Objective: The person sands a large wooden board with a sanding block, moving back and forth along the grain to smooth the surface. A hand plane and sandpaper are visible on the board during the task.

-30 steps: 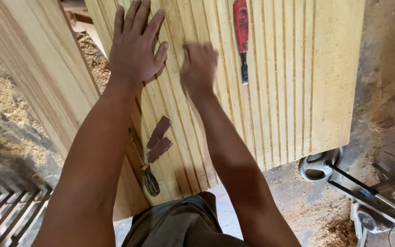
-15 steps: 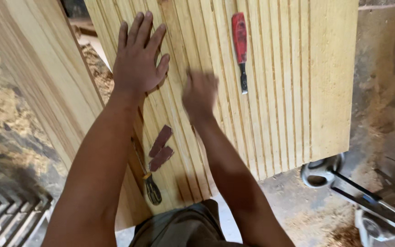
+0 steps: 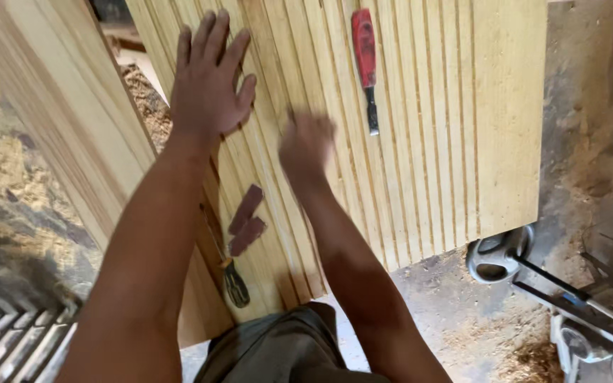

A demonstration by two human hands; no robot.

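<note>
The left hand [image 3: 211,85] lies flat, fingers spread, on the pale yellow grooved wooden panel [image 3: 462,106]; the right hand [image 3: 306,145] is blurred on the same panel beside it, so whether it grips anything cannot be told; a red-handled chisel [image 3: 365,64] rests further right; two brown sandpaper pieces [image 3: 246,220] lie near the left forearm.

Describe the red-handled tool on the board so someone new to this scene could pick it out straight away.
Start at the big pale grooved wooden panel that fills the upper middle of the view. Look beyond the right hand, toward the panel's far end: the red-handled tool lies there along the grooves. Its bright red handle and short dark shank set it apart from the dark-handled tool and brown sandpaper pieces nearer the body.
</note>
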